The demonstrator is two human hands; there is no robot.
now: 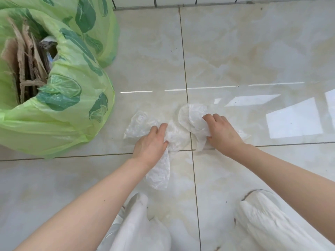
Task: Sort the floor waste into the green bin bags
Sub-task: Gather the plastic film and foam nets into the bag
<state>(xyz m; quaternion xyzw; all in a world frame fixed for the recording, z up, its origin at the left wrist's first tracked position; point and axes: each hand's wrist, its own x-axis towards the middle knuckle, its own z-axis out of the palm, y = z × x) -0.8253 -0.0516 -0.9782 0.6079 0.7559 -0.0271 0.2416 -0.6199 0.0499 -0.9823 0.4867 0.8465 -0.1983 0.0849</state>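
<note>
Crumpled clear plastic film (139, 124) lies on the pale floor tiles at the centre, with a tail (160, 176) trailing toward me. My left hand (151, 144) is closed on the middle of this film. To its right, my right hand (222, 132) grips white crumpled plastic wrap (190, 117) against the floor. A green leaf-printed bin bag (72, 109) stands open at the left, holding torn brown cardboard (23, 66). A second green bag (94, 17) sits behind it.
A tiled wall base (199, 2) runs along the top edge. My white-clad legs (268, 220) are at the bottom, knees on either side of a tile joint. Glossy floor tiles (253, 60) reflect window light at the right.
</note>
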